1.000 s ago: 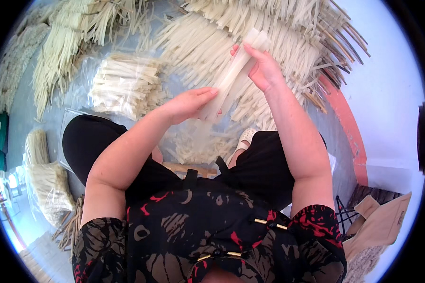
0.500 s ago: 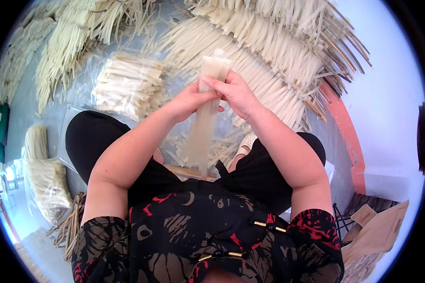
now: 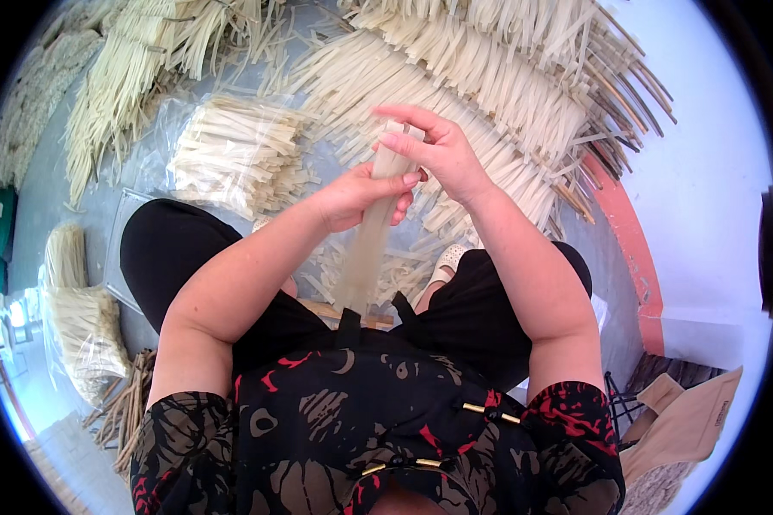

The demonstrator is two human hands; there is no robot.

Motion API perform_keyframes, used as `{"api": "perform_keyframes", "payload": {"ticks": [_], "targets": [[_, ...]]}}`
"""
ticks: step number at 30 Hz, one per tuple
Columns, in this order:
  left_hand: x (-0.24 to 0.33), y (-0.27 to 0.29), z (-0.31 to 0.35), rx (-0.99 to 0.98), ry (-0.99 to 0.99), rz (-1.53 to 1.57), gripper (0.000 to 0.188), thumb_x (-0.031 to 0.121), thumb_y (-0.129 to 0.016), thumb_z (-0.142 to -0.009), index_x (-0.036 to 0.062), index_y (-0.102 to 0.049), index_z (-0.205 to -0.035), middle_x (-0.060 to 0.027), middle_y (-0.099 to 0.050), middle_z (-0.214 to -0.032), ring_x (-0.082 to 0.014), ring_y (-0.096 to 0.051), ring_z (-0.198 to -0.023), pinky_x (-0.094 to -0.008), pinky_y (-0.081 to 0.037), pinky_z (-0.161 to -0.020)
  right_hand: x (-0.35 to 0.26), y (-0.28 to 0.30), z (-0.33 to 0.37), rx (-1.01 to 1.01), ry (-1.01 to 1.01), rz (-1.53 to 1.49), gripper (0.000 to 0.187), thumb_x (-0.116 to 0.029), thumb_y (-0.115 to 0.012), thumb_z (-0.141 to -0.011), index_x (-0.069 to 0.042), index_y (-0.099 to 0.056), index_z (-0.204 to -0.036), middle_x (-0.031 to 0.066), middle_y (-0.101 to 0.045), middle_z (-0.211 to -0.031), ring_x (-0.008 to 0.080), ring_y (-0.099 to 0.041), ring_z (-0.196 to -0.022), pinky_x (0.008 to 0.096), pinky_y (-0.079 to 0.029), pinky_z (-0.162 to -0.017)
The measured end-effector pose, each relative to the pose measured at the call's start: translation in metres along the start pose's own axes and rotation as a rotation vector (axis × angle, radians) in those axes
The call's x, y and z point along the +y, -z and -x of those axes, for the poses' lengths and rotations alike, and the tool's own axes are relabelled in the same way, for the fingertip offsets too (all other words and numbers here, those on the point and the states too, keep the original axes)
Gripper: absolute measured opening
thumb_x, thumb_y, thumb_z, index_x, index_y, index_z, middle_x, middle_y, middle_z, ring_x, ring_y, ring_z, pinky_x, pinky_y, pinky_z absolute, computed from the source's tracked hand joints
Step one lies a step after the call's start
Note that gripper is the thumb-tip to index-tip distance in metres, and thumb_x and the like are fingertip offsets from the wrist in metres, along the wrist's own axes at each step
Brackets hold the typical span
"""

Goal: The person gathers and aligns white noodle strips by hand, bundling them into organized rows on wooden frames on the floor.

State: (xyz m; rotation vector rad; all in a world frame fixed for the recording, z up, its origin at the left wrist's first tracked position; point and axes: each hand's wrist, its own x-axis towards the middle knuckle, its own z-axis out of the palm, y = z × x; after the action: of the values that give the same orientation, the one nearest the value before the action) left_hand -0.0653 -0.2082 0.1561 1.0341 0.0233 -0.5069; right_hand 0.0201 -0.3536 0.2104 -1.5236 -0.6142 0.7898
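Note:
A small bundle of long, flat, translucent noodle strips (image 3: 368,257) hangs upright in front of me, its lower end close to my lap. My left hand (image 3: 356,199) is wrapped round the bundle below its top, thumb across the front. At the upper end my right hand (image 3: 455,163) lays its thumb against the strips, with the index finger stretched over their tips and the other fingers partly hidden behind.
Rows of pale dried noodles (image 3: 489,103) on sticks lie at the far right. A plastic bag of noodles (image 3: 232,154) sits left of my hands. Noodle scraps (image 3: 322,266) and a wooden board (image 3: 376,321) are between my legs. Thin sticks (image 3: 129,412) lie near left.
My right hand has moved up and right to the bundle's top, its index finger now over the tips. The left hand and bundle have shifted slightly lower.

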Motion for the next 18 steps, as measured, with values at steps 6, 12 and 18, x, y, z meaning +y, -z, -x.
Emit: {"api": "perform_keyframes", "payload": {"ticks": [6, 12, 18], "targets": [[-0.006, -0.003, -0.009, 0.089, -0.062, -0.057, 0.03, 0.034, -0.069, -0.087, 0.0091, -0.053, -0.094, 0.0019, -0.051, -0.07, -0.0095, -0.049, -0.059, -0.0253, -0.043, -0.058, 0.013, -0.003, -0.007, 0.093, 0.144, 0.006, 0.03, -0.024, -0.061, -0.092, -0.01, -0.063, -0.119, 0.0035, -0.063, -0.112, 0.0126, -0.057, -0.103, 0.0276, -0.049, -0.084], [0.001, -0.013, -0.005, 0.187, -0.126, -0.189, 0.027, 0.03, -0.066, -0.089, 0.0072, -0.053, -0.087, 0.0, -0.054, -0.07, -0.0101, -0.052, -0.057, -0.0247, -0.044, -0.055, 0.015, -0.003, -0.009, 0.021, 0.324, 0.298, 0.032, -0.025, -0.055, -0.095, -0.007, -0.062, -0.121, 0.0075, -0.057, -0.123, 0.0181, -0.054, -0.111, 0.0298, -0.043, -0.096], [-0.001, -0.004, -0.011, 0.268, -0.244, -0.229, 0.027, 0.025, -0.068, -0.088, 0.006, -0.05, -0.096, -0.0007, -0.056, -0.069, -0.01, -0.055, -0.055, -0.025, -0.047, -0.054, 0.003, -0.006, -0.009, 0.259, 0.332, 0.039, 0.033, -0.028, -0.055, -0.096, -0.01, -0.06, -0.123, 0.0086, -0.061, -0.114, 0.0175, -0.053, -0.109, 0.0315, -0.044, -0.093]]}}
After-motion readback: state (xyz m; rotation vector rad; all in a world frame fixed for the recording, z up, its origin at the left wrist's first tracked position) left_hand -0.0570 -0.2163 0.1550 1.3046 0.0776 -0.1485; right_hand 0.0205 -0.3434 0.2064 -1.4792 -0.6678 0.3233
